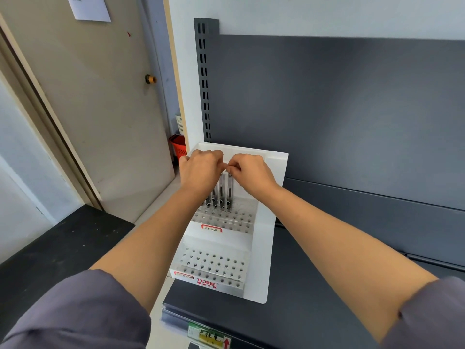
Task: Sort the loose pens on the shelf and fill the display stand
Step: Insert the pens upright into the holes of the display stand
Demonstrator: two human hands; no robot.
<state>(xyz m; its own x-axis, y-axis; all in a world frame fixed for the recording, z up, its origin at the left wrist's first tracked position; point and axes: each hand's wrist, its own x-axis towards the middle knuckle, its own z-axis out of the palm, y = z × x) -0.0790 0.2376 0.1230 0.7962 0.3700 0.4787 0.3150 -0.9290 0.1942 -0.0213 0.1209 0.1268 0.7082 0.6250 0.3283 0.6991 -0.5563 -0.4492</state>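
Beneath the right hand (251,173), upright pens (221,193).

Slate-grey left sleeve (75,313) and right sleeve (435,316) — 2 loose cuffs bunched near the elbows.

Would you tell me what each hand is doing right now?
Left hand: fingers curled above the pens; contents hidden.
Right hand: fingers pinched just over a pen top; grip unclear.
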